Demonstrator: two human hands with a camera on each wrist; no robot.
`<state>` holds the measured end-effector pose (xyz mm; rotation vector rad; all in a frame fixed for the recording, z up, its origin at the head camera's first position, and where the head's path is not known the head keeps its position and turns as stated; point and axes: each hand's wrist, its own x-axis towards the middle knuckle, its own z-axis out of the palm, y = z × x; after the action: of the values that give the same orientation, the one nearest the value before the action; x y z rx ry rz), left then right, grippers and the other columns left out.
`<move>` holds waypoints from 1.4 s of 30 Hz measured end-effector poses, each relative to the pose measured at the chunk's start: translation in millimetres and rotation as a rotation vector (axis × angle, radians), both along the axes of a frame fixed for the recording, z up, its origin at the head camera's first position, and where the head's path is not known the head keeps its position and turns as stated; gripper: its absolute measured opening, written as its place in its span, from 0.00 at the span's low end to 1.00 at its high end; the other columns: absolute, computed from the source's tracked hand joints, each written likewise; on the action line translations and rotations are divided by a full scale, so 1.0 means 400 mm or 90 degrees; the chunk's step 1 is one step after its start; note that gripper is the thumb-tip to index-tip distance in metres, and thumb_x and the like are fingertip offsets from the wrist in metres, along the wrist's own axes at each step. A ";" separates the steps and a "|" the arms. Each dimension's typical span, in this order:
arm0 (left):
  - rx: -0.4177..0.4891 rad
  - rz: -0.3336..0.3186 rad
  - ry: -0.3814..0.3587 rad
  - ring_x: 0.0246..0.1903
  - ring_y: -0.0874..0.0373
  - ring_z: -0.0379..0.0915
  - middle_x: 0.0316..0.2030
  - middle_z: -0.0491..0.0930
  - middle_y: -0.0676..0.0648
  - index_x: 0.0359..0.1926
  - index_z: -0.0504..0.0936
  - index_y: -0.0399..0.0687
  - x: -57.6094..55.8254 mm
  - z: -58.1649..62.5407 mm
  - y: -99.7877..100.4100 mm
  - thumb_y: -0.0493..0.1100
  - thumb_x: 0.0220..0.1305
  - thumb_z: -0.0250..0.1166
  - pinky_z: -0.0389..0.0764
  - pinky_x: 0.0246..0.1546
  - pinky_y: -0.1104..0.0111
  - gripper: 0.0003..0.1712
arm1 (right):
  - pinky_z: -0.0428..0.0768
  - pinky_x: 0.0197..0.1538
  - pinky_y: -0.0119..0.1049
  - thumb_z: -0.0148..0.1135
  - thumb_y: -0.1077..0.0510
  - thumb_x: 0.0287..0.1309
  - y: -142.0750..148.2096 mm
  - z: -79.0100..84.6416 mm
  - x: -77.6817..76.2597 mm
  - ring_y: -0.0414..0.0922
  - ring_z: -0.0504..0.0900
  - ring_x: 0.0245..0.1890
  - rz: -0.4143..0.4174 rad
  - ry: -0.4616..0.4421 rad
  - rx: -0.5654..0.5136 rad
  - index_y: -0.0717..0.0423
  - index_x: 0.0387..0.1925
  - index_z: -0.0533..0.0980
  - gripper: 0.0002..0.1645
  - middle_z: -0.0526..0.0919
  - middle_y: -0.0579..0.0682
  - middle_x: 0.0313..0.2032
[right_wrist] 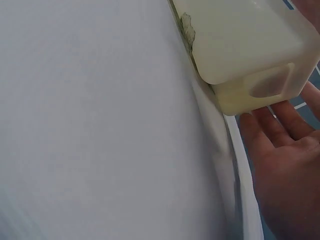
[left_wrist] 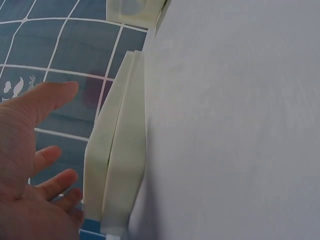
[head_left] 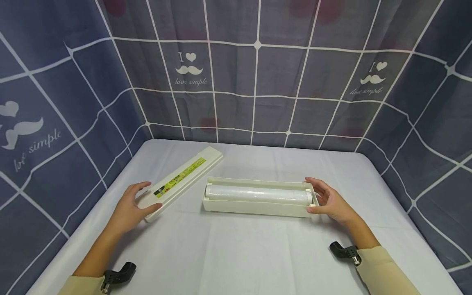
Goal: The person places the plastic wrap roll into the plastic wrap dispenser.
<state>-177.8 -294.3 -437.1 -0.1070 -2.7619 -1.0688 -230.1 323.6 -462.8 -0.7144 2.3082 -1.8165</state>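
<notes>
In the head view, a long cream box point(head_left: 258, 208) stands at centre right, its top uncovered. Inside lies a glossy whitish roll of plastic wrap point(head_left: 258, 194). To its left the cream lid point(head_left: 211, 154), with a green printed label, lies at a slant. My left hand point(head_left: 127, 211) is spread around the lid's near end; the left wrist view shows a gap between its fingers and the lid point(left_wrist: 125, 145). My right hand point(head_left: 333, 205) is spread about the box's right end, thumb by the front wall. From the right wrist, fingertips are right at the box's end wall point(right_wrist: 235, 100).
A white cloth point(head_left: 243, 254) covers the table. Dark blue checked curtains point(head_left: 236, 69) rise at the back and both sides. A black camera mount point(head_left: 119, 275) sits at the left sleeve, and another black mount point(head_left: 344, 250) at the right one.
</notes>
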 end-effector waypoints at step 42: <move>0.022 -0.114 -0.111 0.60 0.38 0.67 0.68 0.63 0.27 0.77 0.56 0.32 -0.009 -0.041 -0.092 0.46 0.46 0.84 0.67 0.49 0.75 0.64 | 0.80 0.59 0.25 0.72 0.76 0.47 0.015 -0.007 -0.004 0.29 0.75 0.63 0.032 -0.075 -0.038 0.75 0.75 0.50 0.58 0.71 0.50 0.68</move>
<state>-181.4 -331.3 -453.3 -0.2744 -2.9333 -1.2240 -231.8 329.4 -465.6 -0.6483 2.1519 -1.8602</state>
